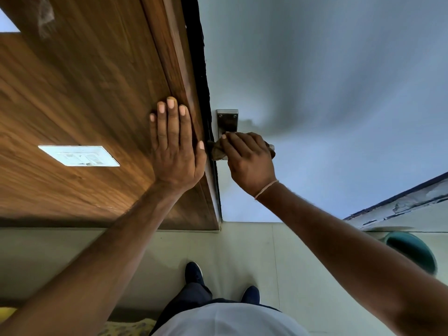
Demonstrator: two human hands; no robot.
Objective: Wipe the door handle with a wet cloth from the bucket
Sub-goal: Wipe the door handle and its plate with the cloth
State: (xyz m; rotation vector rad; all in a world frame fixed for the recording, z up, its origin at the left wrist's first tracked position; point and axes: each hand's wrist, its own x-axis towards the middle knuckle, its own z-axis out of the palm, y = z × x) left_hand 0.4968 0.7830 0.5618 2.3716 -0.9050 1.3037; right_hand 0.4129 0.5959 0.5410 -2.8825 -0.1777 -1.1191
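The metal door handle plate (227,120) is fixed on the pale grey door (315,93), close to its left edge. My right hand (249,161) presses a brownish cloth (218,151) against the lower part of the handle; the lever itself is hidden under the cloth and my fingers. My left hand (175,144) lies flat with fingers spread on the wooden panel (84,93) just left of the door edge, holding nothing. A green bucket (412,251) stands on the floor at the lower right, partly hidden by my right forearm.
A white switch plate (78,155) sits on the wooden panel to the left. Pale floor tiles (242,251) lie below, with my dark shoes (194,272) on them. A wall skirting (400,207) runs at the right, above the bucket.
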